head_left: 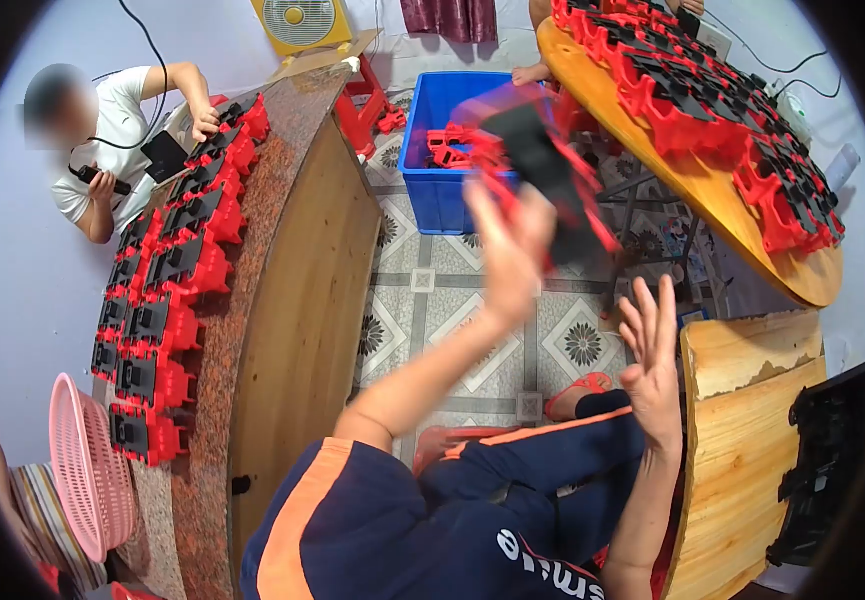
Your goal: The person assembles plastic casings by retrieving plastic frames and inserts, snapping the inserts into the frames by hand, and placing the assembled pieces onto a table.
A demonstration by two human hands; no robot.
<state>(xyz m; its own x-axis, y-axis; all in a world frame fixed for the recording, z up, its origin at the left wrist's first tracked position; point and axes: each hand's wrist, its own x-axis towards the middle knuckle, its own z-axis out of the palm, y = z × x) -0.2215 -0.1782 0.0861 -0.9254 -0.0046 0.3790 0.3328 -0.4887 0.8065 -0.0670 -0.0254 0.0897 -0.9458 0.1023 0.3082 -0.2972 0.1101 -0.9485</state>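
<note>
My left hand (515, 245) is raised in the middle of the view, its fingers closed on a red and black plastic part (528, 150). Motion blurs the part, which hangs over the near right side of a blue bin (441, 195). Smaller red pieces (448, 150) lie inside that bin. Lower and to the right, my right hand (653, 365) is held up with its fingers apart and nothing in it, near the corner of a wooden board.
Rows of red and black parts (168, 265) cover the stone-topped counter (288, 150) at left, where a person holds a tool (103, 180). More parts (693, 110) stand on an oval wooden table (793, 272). A pink basket (93, 470) is lower left.
</note>
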